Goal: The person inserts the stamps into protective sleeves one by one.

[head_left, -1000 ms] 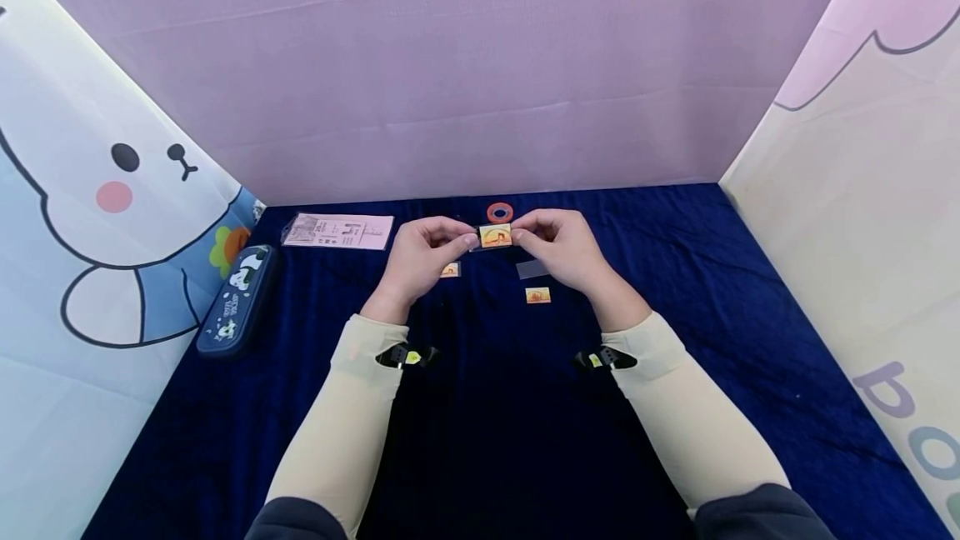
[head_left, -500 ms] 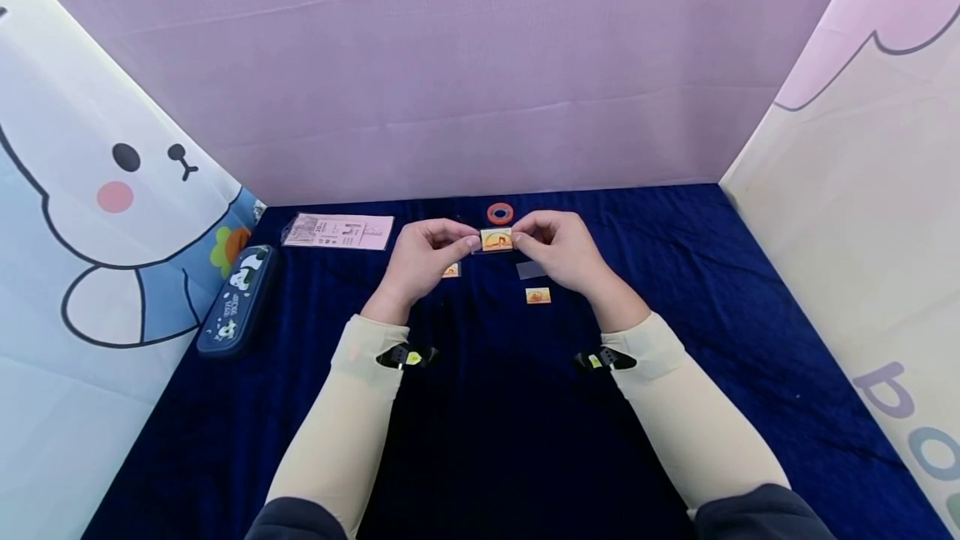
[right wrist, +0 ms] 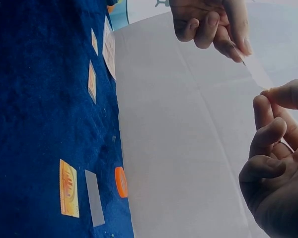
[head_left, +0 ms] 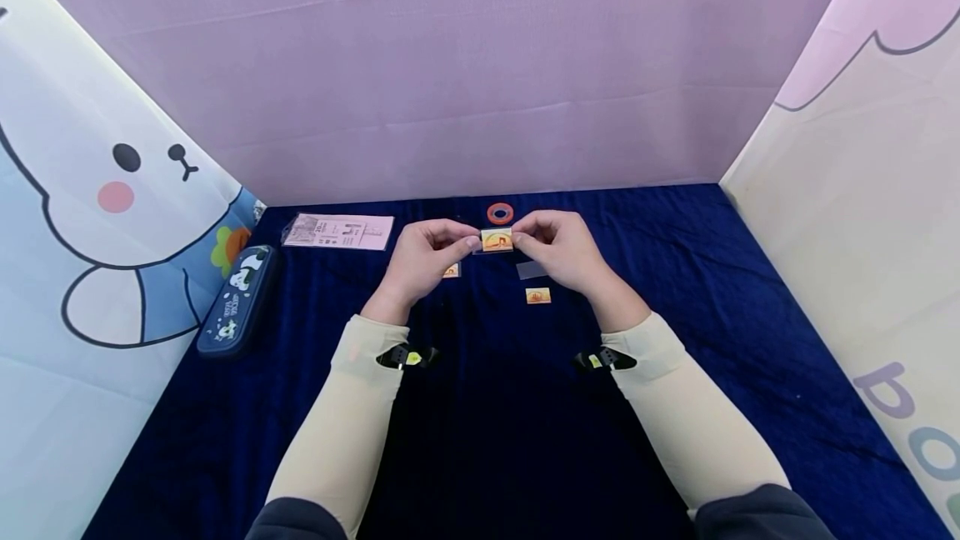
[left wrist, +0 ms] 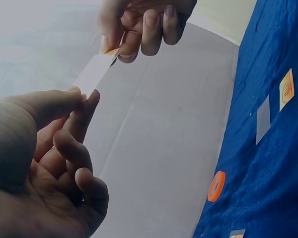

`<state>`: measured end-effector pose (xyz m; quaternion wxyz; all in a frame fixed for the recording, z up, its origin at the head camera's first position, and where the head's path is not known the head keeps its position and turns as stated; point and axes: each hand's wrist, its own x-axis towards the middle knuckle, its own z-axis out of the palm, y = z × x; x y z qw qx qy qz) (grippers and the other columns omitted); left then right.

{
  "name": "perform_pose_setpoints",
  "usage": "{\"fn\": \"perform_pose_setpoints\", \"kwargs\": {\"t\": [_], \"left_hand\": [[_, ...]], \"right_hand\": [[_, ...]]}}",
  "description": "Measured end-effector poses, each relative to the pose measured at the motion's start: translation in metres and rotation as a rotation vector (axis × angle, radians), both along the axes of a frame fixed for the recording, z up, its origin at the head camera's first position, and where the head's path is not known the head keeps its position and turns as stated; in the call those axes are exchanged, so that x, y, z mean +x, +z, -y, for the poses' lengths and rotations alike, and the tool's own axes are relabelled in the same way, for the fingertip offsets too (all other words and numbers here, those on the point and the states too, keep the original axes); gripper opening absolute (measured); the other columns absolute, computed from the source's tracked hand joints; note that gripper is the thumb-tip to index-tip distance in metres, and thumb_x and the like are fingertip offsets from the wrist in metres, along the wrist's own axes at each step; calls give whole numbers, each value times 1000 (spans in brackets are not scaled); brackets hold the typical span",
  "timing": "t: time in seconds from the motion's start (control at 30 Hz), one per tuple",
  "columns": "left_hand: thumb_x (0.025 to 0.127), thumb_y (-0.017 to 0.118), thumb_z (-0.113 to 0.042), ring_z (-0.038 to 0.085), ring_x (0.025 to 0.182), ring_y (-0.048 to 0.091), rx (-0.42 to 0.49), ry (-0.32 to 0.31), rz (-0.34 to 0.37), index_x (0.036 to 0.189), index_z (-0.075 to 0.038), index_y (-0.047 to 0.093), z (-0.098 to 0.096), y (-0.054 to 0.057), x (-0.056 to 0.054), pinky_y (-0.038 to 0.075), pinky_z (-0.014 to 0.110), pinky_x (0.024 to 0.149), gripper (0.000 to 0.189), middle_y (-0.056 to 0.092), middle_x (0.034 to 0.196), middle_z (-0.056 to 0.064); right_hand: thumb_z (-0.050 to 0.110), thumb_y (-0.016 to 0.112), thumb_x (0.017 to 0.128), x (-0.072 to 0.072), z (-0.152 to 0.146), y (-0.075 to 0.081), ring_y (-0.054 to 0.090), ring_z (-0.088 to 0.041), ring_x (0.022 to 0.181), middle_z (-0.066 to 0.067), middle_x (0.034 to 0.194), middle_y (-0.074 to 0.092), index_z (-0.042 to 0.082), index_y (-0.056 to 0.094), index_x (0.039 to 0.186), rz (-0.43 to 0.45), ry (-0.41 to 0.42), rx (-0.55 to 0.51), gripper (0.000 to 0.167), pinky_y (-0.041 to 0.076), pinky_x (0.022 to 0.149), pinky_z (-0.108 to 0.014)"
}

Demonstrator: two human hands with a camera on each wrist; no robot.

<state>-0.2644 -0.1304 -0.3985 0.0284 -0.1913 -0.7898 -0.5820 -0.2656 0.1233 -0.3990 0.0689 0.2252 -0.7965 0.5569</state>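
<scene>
A small yellow-orange postage stamp point(head_left: 497, 240) in a clear sleeve point(left wrist: 92, 74) is held up between both hands. My left hand point(head_left: 425, 252) pinches the sleeve's left end between thumb and index finger. At the other end, my right hand point(head_left: 564, 248) pinches the right edge with its thumb and index finger. In the left wrist view the sleeve looks whitish, with an orange corner of the stamp showing by the right fingertips. The other fingers of both hands are loosely curled. Below the right hand lie a second stamp point(head_left: 537, 296) and a flat clear sleeve point(right wrist: 95, 198).
Behind the hands lies an orange tape ring point(head_left: 500, 213). Another sleeved stamp point(right wrist: 92, 82) is partly hidden by the left hand in the head view. A pink printed card point(head_left: 339, 232) and dark blue pencil case point(head_left: 237, 301) lie left on the blue cloth point(head_left: 480, 457).
The held stamp and both hands have shifted very slightly down and to the right in the head view. The grip of both hands is unchanged, and the things on the cloth have stayed put.
</scene>
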Motion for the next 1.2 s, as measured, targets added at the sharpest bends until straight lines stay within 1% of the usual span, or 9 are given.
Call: {"fn": "perform_pose_setpoints", "kwargs": {"t": [0.17, 0.23, 0.33, 0.43, 0.57, 0.63, 0.9, 1.07, 1.2], "left_hand": [[96, 80, -25, 22, 86, 71, 2, -1, 0, 106, -15, 82, 0, 0, 1, 54, 30, 68, 14, 79, 98, 1], [96, 80, -24, 22, 86, 72, 2, -5, 0, 106, -14, 82, 0, 1, 1, 54, 30, 68, 15, 79, 98, 1], [97, 80, -25, 22, 88, 72, 1, -14, 0, 107, -14, 82, 0, 0, 1, 55, 30, 70, 15, 79, 99, 1], [97, 79, -26, 28, 90, 72, 5, -26, 0, 107, -14, 82, 0, 0, 1, 55, 30, 70, 16, 79, 100, 2], [97, 79, -25, 39, 91, 70, 16, -37, -3, 107, -14, 82, 0, -1, 0, 54, 29, 68, 15, 79, 100, 3], [97, 79, -24, 40, 90, 69, 18, -39, -4, 108, -14, 82, -1, -1, 0, 53, 29, 67, 15, 79, 100, 3], [97, 79, -23, 18, 74, 60, 8, -15, 9, 108, -10, 82, -1, -2, -1, 47, 26, 61, 17, 78, 98, 4], [97, 79, -19, 16, 70, 56, 10, -8, 23, 109, -7, 81, -1, -3, -1, 44, 25, 58, 17, 77, 97, 7], [97, 79, -18, 16, 68, 55, 5, -7, 20, 109, -7, 81, -2, -2, 0, 43, 25, 57, 17, 77, 97, 7]], "right_hand": [[13, 75, 99, 0, 0, 0, 50, -20, 60, -12, 83, 71, 10, 81, 100, -5, 7, -3, 7, 40, 53, -28], [13, 75, 99, 0, 0, 0, 50, -21, 60, -12, 82, 71, 11, 81, 100, -11, 4, 5, 6, 39, 53, -28], [14, 75, 99, 0, -1, -1, 49, -22, 59, -8, 78, 69, 12, 81, 99, -15, -4, 18, 6, 39, 52, -29], [16, 76, 99, 0, -1, -1, 50, -23, 59, -4, 76, 67, 13, 80, 98, -14, -13, 29, 6, 40, 52, -29], [18, 77, 98, -1, -1, -1, 50, -23, 59, -4, 75, 67, 13, 80, 96, -12, -16, 32, 7, 40, 52, -29], [18, 76, 99, 0, -1, 0, 50, -24, 59, -4, 75, 66, 12, 80, 96, -15, -16, 33, 7, 40, 52, -29], [18, 76, 99, 0, -1, 0, 50, -23, 59, -5, 73, 64, 12, 79, 96, -16, -25, 24, 8, 40, 53, -29], [18, 76, 99, 1, 0, 1, 50, -24, 59, -5, 74, 65, 12, 79, 95, -13, -22, 23, 8, 40, 53, -29], [19, 76, 99, 1, 0, 2, 50, -24, 59, -5, 74, 65, 12, 78, 95, -8, -23, 23, 8, 40, 52, -30]]}}
